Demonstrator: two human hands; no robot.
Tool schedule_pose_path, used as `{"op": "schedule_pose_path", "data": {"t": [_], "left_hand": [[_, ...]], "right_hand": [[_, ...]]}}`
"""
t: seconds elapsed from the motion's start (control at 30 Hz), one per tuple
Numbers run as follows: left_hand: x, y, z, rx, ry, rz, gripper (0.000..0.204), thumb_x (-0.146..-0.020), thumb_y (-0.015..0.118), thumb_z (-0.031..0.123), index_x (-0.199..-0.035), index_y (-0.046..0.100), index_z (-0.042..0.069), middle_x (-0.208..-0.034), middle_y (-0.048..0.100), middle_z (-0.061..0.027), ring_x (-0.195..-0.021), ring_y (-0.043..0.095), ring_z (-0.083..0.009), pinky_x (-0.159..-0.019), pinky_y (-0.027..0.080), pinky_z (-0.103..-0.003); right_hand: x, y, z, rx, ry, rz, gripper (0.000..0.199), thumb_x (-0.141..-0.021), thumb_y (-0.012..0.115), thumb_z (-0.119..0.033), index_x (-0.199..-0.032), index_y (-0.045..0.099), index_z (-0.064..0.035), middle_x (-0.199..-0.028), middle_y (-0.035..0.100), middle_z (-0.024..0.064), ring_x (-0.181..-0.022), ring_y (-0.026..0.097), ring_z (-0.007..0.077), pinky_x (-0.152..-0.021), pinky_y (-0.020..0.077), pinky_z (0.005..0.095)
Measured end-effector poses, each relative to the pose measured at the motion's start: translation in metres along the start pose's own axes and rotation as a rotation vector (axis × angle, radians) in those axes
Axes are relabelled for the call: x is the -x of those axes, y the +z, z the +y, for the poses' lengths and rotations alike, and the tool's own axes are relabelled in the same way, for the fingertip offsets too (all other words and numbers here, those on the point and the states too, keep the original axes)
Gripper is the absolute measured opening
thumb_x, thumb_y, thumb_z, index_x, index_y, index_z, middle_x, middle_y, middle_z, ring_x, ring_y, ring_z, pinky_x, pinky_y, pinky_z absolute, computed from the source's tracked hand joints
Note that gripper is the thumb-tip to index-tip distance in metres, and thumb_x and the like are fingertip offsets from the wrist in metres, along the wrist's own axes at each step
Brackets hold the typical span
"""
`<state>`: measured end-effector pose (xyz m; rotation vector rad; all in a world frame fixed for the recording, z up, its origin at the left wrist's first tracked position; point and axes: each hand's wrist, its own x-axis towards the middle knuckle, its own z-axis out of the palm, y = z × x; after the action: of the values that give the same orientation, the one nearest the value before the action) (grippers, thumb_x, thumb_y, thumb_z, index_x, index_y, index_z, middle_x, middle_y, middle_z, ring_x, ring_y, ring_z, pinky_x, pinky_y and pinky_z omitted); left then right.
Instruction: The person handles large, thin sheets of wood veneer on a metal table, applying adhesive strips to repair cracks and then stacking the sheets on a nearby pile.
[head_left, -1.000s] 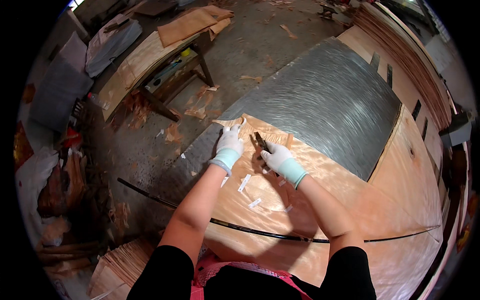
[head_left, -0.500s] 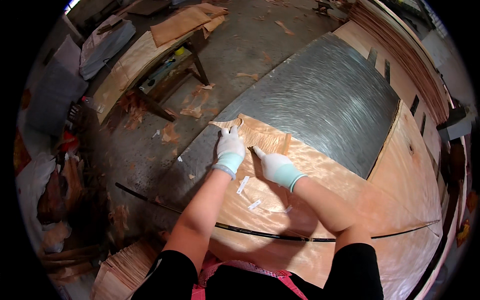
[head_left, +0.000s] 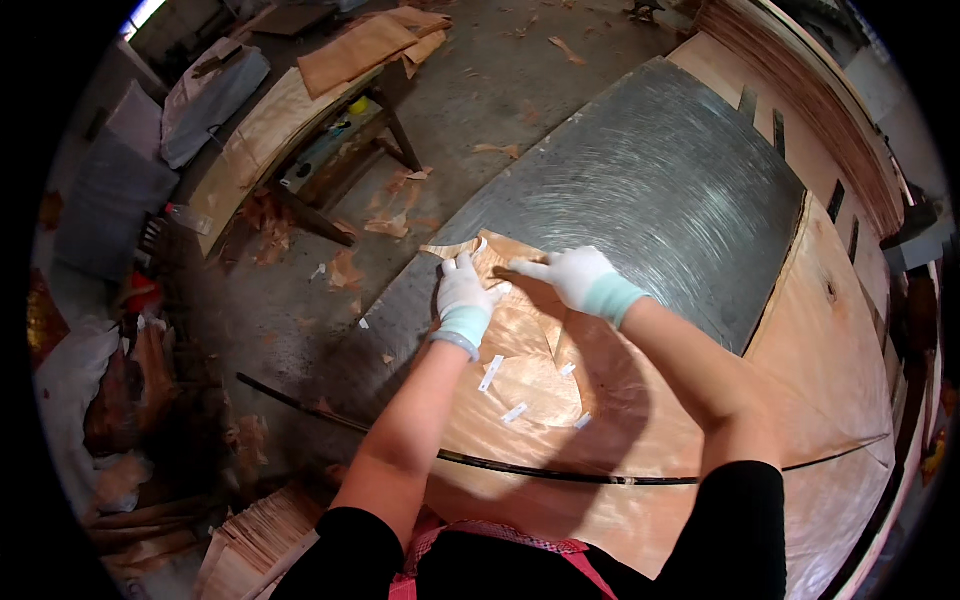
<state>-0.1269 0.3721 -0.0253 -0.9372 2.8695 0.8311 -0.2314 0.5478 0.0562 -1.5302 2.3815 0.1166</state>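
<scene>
My left hand (head_left: pixel 464 300), in a white glove with a pale green cuff, lies with fingers stretched out on the thin light-brown wood veneer sheet (head_left: pixel 530 325), close to its curled far edge (head_left: pixel 455 247). My right hand (head_left: pixel 580 278), gloved alike, is just right of it with the index finger pointing left. A small dark piece (head_left: pixel 504 272) shows under that fingertip; its kind is hard to make out, and the curled fingers are partly hidden. Nearer me, several short white tape strips (head_left: pixel 490 373) stick to the veneer around a patch outline.
Beyond the veneer lies a dark grey scuffed board (head_left: pixel 650 190). A long thin black strip (head_left: pixel 560 474) crosses the sheet near my body. Stacked veneer (head_left: pixel 800 110) stands at the far right. A wooden bench (head_left: pixel 270 135) is at the left, with veneer scraps (head_left: pixel 390 220) on the floor.
My right hand has moved up and slightly right, onto the veneer's far edge. The wavy loose piece between the hands no longer shows there, and more of the taped patch is visible. My left hand stays nearly in place.
</scene>
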Motion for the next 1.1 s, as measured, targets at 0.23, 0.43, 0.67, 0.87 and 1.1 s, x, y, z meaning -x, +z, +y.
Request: {"op": "schedule_pose_path", "data": {"t": [0.23, 0.43, 0.67, 0.87, 1.1], "left_hand": [[-0.004, 0.001, 0.001, -0.039, 0.014, -0.020, 0.086, -0.068, 0.087, 0.036, -0.134, 0.043, 0.004, -0.128, 0.048, -0.0228, -0.112, 0.058, -0.0363, -0.093, 0.052, -0.041], [-0.001, -0.003, 0.006, -0.004, -0.025, -0.012, 0.084, -0.064, 0.089, 0.038, -0.128, 0.048, 0.002, -0.124, 0.050, -0.0215, -0.109, 0.058, -0.0357, -0.092, 0.052, -0.040], [0.000, -0.005, 0.006, 0.022, -0.022, -0.022, 0.088, -0.064, 0.089, 0.037, -0.133, 0.046, 0.002, -0.127, 0.049, -0.0228, -0.112, 0.056, -0.0365, -0.094, 0.050, -0.041], [0.003, -0.005, 0.005, 0.071, -0.045, 0.007, 0.088, -0.065, 0.089, 0.034, -0.134, 0.044, 0.003, -0.128, 0.048, -0.0233, -0.114, 0.056, -0.0366, -0.096, 0.050, -0.041], [0.004, 0.002, 0.003, 0.059, -0.032, 0.060, 0.090, -0.065, 0.089, 0.036, -0.134, 0.041, 0.003, -0.128, 0.048, -0.0234, -0.111, 0.058, -0.0371, -0.093, 0.052, -0.041]], "right_hand": [[-0.040, 0.012, -0.002, 0.221, -0.145, 0.003, 0.052, -0.095, 0.048, -0.013, -0.140, 0.046, -0.0392, -0.103, 0.069, 0.0088, -0.093, 0.069, 0.0276, -0.075, 0.0536, 0.0372], [0.024, 0.028, -0.019, -0.042, 0.203, -0.119, 0.072, -0.090, 0.055, -0.017, -0.154, 0.022, -0.0188, -0.094, 0.069, 0.0177, -0.081, 0.070, 0.0320, -0.068, 0.0538, 0.0419], [0.070, 0.055, -0.074, -0.375, 0.552, -0.301, 0.079, -0.089, 0.050, -0.012, -0.154, 0.007, 0.0008, -0.089, 0.071, 0.0224, -0.079, 0.070, 0.0372, -0.072, 0.0546, 0.0454], [0.079, 0.064, -0.021, -0.646, 0.587, 0.317, 0.058, -0.087, 0.059, -0.014, -0.139, 0.039, 0.0035, -0.099, 0.067, 0.0293, -0.093, 0.066, 0.0416, -0.079, 0.0527, 0.0464], [0.047, 0.046, -0.027, -1.397, 0.866, 0.388, 0.027, -0.084, 0.076, -0.018, -0.101, 0.066, -0.0009, -0.092, 0.069, 0.0068, -0.080, 0.061, 0.0145, -0.075, 0.0480, 0.0293]]}}
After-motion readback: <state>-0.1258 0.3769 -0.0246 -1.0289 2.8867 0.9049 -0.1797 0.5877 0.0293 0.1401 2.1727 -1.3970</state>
